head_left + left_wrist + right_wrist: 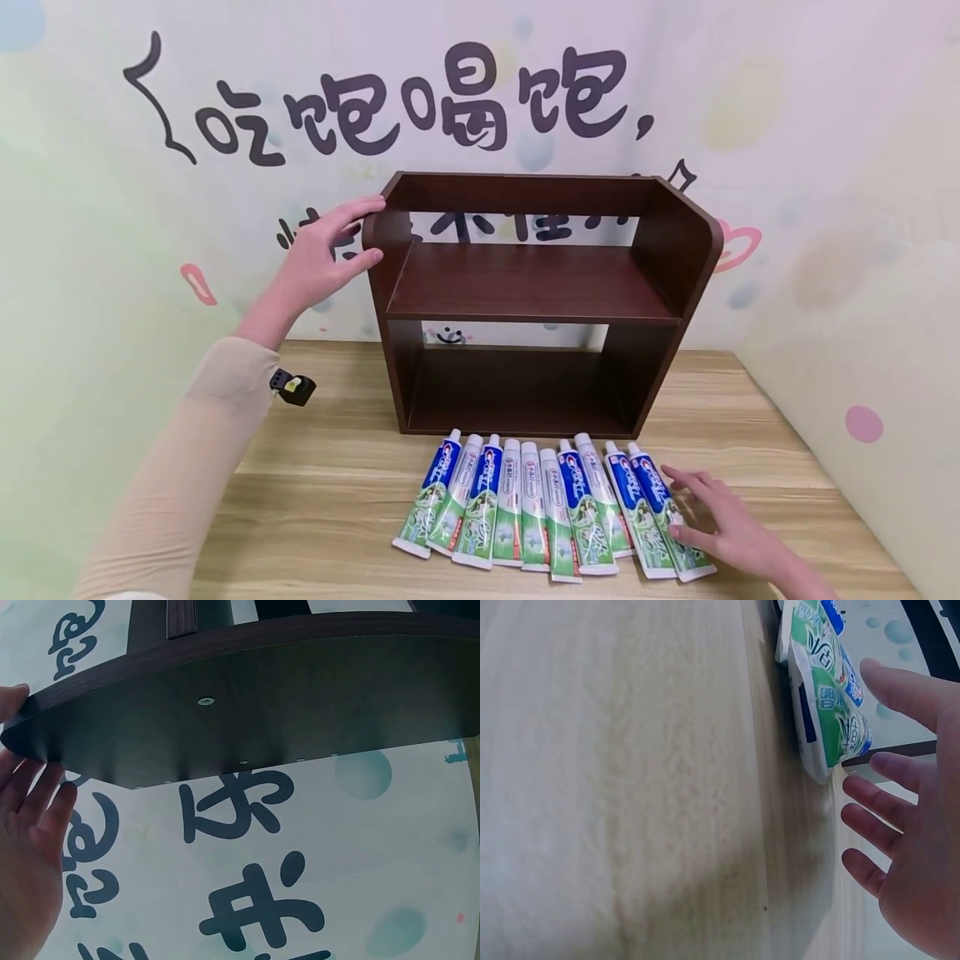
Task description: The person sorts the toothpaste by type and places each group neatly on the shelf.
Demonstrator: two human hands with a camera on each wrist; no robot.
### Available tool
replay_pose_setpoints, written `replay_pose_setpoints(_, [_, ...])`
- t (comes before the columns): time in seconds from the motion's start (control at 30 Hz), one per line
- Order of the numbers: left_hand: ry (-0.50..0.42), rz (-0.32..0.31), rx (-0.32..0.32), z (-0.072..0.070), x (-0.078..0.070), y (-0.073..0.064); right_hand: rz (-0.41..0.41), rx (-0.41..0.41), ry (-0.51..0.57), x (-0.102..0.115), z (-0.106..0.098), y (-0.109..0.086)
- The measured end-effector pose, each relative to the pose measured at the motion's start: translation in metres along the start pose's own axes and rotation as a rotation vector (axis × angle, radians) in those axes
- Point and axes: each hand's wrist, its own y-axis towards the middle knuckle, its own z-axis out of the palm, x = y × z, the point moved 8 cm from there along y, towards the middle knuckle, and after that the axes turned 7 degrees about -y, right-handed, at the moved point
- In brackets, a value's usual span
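Note:
A dark brown two-tier wooden shelf (534, 283) stands on the table near the back wall. At its upper left corner is my left hand (322, 254), thumb and fingertips touching the side panel (255, 705) with the fingers fairly straight. In front of the shelf, several toothpaste tubes lie side by side in a row, caps towards the shelf. Some are blue and green (480, 504), others white and green (534, 508). My right hand (731, 529), fingers spread, is beside the rightmost toothpaste tube (671, 512); in the right wrist view its fingertips are apart from that tube (832, 712).
The wooden table (315, 483) extends to both sides of the shelf. A patterned wall (465, 100) with large black lettering rises behind it, and side walls bound the table at left and right. A small black device (294, 387) is strapped at my left wrist.

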Motion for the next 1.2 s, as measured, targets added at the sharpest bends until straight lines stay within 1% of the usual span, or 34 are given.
replay_pose_setpoints(0.2, [-0.025,0.000,-0.010,0.000,0.000,-0.001,0.062,0.096,0.035,-0.005,0.007,0.002])
replay_pose_setpoints(0.33, [-0.042,0.005,-0.001,-0.001,0.001,0.000,0.070,0.142,0.077,-0.006,0.010,0.003])
replay_pose_setpoints(0.4, [-0.049,-0.011,0.009,-0.001,0.003,0.001,0.063,0.160,0.115,-0.005,0.011,0.004])
replay_pose_setpoints(0.53, [-0.096,-0.063,0.029,0.001,0.008,0.005,0.066,0.227,0.197,-0.004,0.015,0.006])
replay_pose_setpoints(0.6, [-0.104,-0.078,0.039,0.002,0.010,0.006,0.070,0.262,0.223,-0.003,0.016,0.007])
replay_pose_setpoints(0.7, [-0.108,-0.093,0.047,0.003,0.011,0.007,0.081,0.299,0.232,-0.002,0.017,0.008])
replay_pose_setpoints(0.87, [-0.146,-0.108,0.031,0.005,0.015,0.007,0.145,0.351,0.230,-0.003,0.017,0.009])
replay_pose_setpoints(1.03, [-0.191,-0.114,0.011,0.006,0.018,0.007,0.193,0.362,0.235,-0.003,0.019,0.009])
replay_pose_setpoints(1.2, [-0.184,-0.120,0.009,0.006,0.020,0.005,0.210,0.335,0.231,0.000,0.019,0.010])
